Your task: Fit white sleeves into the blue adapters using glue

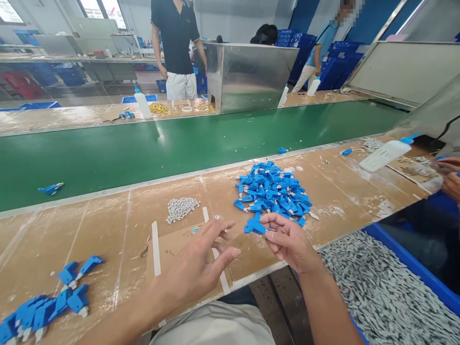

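Note:
My right hand (287, 239) pinches a blue plastic part (256, 225) between thumb and fingers, just in front of a large pile of blue parts (271, 189). My left hand (204, 256) hovers over the brown tabletop (283, 249) with its fingers apart and nothing in them. Beyond that hand sits a small heap of grey-white pieces (182, 209). More blue parts with pale tips (43, 311) lie in a group at the lower left.
A green conveyor belt (187, 148) runs across, carrying a few blue parts. A white bottle (384, 155) lies at the right, near another person's hands (451, 179). A blue bin (413, 268) of grey pieces stands lower right. People stand beyond the belt beside a metal housing (255, 76).

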The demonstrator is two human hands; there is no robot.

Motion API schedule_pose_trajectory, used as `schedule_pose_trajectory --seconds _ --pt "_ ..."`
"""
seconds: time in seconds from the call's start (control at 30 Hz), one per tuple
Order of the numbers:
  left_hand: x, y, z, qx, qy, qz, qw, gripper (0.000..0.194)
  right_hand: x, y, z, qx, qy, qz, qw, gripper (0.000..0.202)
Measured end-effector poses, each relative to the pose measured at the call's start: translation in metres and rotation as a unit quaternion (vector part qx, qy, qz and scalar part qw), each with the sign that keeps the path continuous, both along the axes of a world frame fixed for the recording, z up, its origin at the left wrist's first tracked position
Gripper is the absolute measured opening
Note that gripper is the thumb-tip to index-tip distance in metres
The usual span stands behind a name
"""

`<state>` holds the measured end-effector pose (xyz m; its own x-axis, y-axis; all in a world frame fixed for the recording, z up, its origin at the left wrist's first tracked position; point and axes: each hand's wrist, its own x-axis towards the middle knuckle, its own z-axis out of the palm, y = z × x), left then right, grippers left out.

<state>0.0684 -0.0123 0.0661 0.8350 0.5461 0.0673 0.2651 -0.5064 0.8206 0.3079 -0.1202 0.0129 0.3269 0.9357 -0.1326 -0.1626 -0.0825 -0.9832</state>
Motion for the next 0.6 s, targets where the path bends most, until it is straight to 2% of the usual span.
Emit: schedule_pose_trajectory --seconds 0.1,0.2,0.3,0.37,0.43,0.47,0.53,0.6 --pt "0.003 -0.004 -0.005 0.076 -0.034 0.006 0.997 0.049 -0.029 0.008 0.011 0.016 0.107 0.087 0.99 0.036" --pt "-0.006 -0.014 -0.011 0.171 0.005 -0.019 0.985 0.034 -0.055 0.012 0.013 0.002 0.089 0.14 0.986 0.035" --pt "-0.033 -0.03 -0.023 0.166 0.058 -0.011 0.984 0.027 -0.074 0.01 0.008 -0.029 0.052 0.212 0.975 0.033" --pt "-0.058 -0.038 -0.034 0.082 0.063 0.04 0.994 0.024 -0.083 0.011 -0.002 -0.053 0.014 0.236 0.97 0.034" --pt "-0.084 -0.04 -0.047 -0.058 0.017 0.128 0.99 0.023 -0.091 0.018 -0.017 -0.058 -0.059 0.199 0.977 0.036" --pt "-0.097 -0.038 -0.054 -0.136 -0.022 0.18 0.974 0.023 -0.095 0.024 -0.027 -0.052 -0.106 0.164 0.979 0.037" --pt "-0.116 -0.03 -0.068 -0.265 -0.112 0.275 0.917 0.024 -0.101 0.036 -0.046 -0.036 -0.19 0.104 0.976 0.035" --pt "-0.127 -0.02 -0.079 -0.339 -0.181 0.33 0.862 0.024 -0.105 0.047 -0.06 -0.027 -0.237 0.072 0.969 0.033"
